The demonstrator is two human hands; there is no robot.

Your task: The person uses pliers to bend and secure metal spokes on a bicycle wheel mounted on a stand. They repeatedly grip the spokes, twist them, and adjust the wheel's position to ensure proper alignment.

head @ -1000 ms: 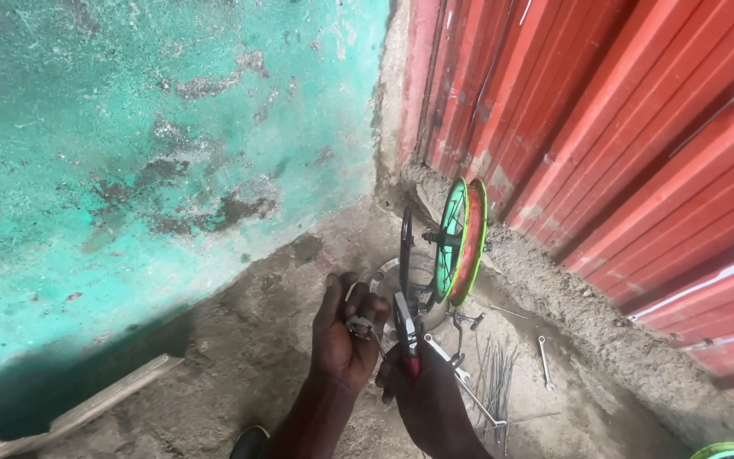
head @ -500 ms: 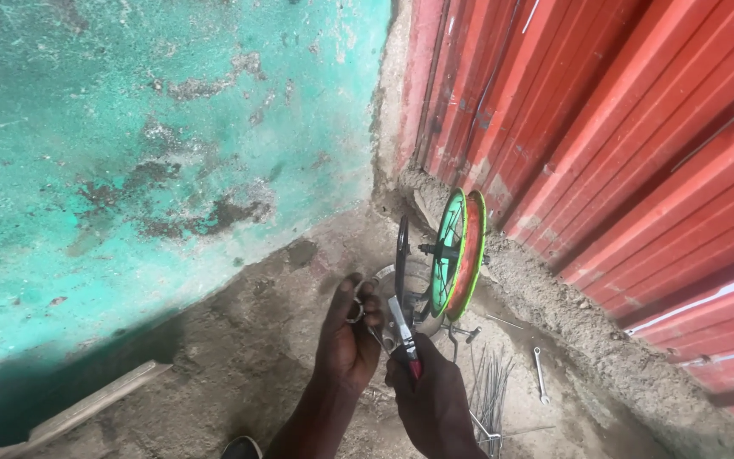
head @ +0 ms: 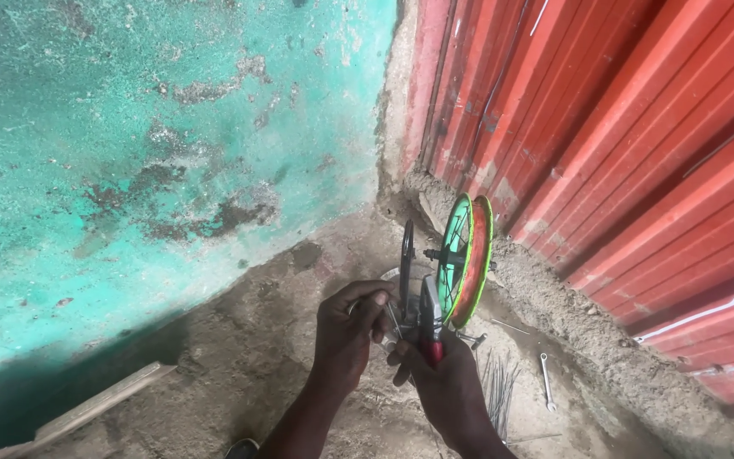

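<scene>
A small bicycle wheel (head: 466, 259) with a green rim and an orange tyre stands upright on the concrete floor in the corner. A black wheel rim (head: 406, 265) stands just left of it. My right hand (head: 443, 387) grips red-handled pliers (head: 431, 327), whose metal jaws point up at the green wheel's hub. My left hand (head: 346, 331) pinches a thin metal spoke (head: 392, 319) at the foot of the black rim. Both hands meet below the wheels.
A turquoise wall (head: 146, 153) is on the left and red corrugated metal sheeting (head: 622, 144) on the right. Several loose spokes (head: 499, 382) and a small spanner (head: 545, 381) lie on the floor at right. A wooden plank (head: 87, 412) lies lower left.
My view has shifted slightly, so the wheels and hands sit a little higher in frame. My hands stay together at the wheel hub, the pliers still in my right hand.
</scene>
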